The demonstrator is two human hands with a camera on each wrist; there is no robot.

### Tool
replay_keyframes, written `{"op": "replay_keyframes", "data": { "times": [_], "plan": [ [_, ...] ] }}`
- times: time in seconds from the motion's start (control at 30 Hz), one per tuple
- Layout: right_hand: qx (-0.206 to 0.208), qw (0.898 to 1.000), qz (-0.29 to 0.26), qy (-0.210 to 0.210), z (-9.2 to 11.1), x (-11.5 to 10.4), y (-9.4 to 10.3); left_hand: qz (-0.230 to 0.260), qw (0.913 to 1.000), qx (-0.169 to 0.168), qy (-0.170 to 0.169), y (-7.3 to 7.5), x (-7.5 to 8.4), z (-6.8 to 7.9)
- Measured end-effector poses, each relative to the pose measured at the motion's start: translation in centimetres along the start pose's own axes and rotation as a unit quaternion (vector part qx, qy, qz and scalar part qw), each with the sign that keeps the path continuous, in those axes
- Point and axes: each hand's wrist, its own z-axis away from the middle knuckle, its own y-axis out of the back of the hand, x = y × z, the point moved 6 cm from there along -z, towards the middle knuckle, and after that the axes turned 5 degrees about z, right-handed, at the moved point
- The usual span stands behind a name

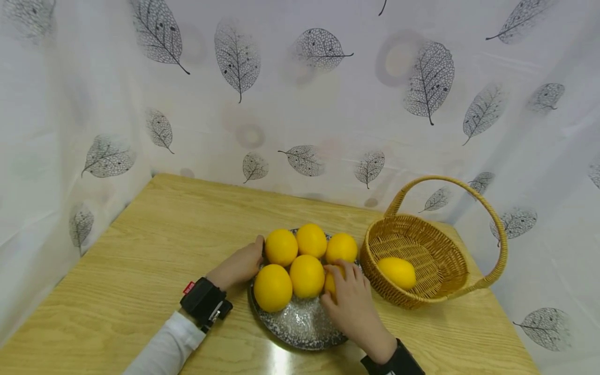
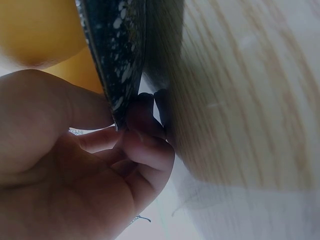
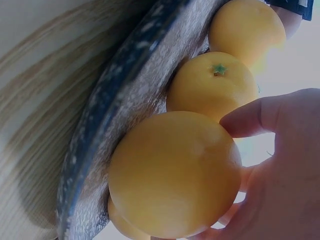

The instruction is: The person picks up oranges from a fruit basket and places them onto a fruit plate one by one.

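Several oranges (image 1: 307, 276) sit together on a dark, white-speckled plate (image 1: 304, 325). At the plate's left edge, my left hand (image 1: 245, 261) pinches the rim; the left wrist view shows the thumb (image 2: 82, 107) above it and curled fingers (image 2: 147, 150) beneath. My right hand (image 1: 349, 302) holds an orange (image 3: 175, 175) at the plate's right side, thumb and fingers spread around it. In the head view that orange is mostly hidden by the hand. Another orange with a green stem end (image 3: 218, 70) lies beside it in the right wrist view.
Right of the plate, close to its rim, stands a wicker basket (image 1: 375, 278) with a tall arched handle (image 1: 497, 221). A single oval yellow fruit (image 1: 397, 273) lies inside. The wooden table (image 1: 117, 276) backs onto a leaf-print curtain (image 1: 304, 104).
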Motion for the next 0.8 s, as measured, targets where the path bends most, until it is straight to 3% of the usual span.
{"op": "replay_keyframes", "data": {
  "times": [0.3, 0.8],
  "plan": [
    [-0.003, 1.000, -0.005, 0.019, -0.1, 0.0, 0.6, 0.005, 1.0000, 0.001, 0.000, -0.2, -0.3, -0.1],
    [-0.064, 0.997, -0.031, 0.021, -1.2, 0.6, 2.5, 0.012, 0.9999, 0.000, 0.006, -0.1, -0.3, -0.3]
  ]
}}
